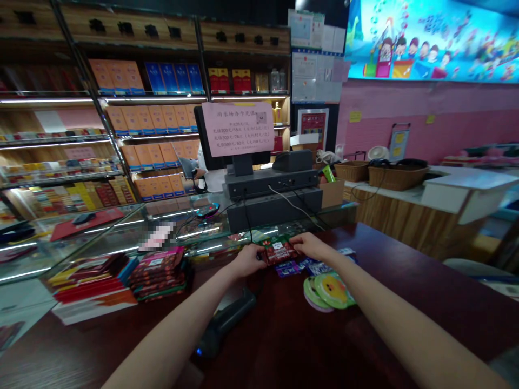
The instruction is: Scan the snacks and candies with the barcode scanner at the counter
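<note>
Between my two hands is a red-brown and green snack packet, near the far edge of the dark wooden counter. My left hand grips its left end, fingers closed. At its right end my right hand pinches the edge. Small purple packets lie just below it, and blue-and-white packets are partly hidden by my right forearm. Round green packs with a yellow face print rest nearer to me. Under my left forearm lies a dark handheld barcode scanner with a small blue light.
At left stand a stack of similar packets and a white box of red and yellow packs. A cash register with a screen rises behind the counter. A glass display case adjoins it.
</note>
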A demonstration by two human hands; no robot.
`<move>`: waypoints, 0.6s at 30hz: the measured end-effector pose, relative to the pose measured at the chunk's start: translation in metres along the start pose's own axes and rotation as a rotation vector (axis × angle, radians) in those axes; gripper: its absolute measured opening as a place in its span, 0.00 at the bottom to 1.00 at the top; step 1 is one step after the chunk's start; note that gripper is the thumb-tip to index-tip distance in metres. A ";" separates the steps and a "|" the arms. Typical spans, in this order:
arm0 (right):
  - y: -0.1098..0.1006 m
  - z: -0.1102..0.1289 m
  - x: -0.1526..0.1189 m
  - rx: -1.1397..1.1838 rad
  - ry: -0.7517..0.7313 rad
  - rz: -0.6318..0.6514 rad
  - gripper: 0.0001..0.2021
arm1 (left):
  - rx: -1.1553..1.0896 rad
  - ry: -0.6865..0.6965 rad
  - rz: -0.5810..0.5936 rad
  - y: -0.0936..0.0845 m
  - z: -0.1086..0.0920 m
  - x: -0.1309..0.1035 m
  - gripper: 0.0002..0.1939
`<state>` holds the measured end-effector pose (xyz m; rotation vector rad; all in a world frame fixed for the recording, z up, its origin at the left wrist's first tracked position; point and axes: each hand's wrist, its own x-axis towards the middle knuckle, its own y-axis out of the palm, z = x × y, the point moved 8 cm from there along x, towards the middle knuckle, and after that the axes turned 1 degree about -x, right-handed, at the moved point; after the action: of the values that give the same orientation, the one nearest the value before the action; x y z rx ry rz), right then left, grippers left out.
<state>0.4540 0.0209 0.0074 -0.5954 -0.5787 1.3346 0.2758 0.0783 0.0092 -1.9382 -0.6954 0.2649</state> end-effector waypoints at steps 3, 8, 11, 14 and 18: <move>0.005 0.013 -0.005 0.027 -0.031 0.035 0.18 | -0.022 0.018 -0.012 -0.014 0.003 -0.014 0.23; 0.015 0.038 -0.012 0.045 -0.128 0.004 0.30 | -0.063 0.040 -0.096 -0.044 0.018 -0.044 0.29; 0.026 0.052 -0.015 0.082 -0.158 -0.033 0.33 | -0.033 0.033 -0.227 -0.065 0.032 -0.067 0.32; 0.042 0.064 -0.016 0.194 -0.139 -0.056 0.33 | 0.084 0.085 -0.328 -0.082 0.037 -0.092 0.32; 0.065 0.080 -0.018 0.325 -0.140 -0.078 0.33 | 0.273 0.179 -0.444 -0.093 0.037 -0.128 0.29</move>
<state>0.3501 0.0172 0.0193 -0.2135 -0.4798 1.3672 0.1216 0.0620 0.0589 -1.4835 -0.8969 -0.0855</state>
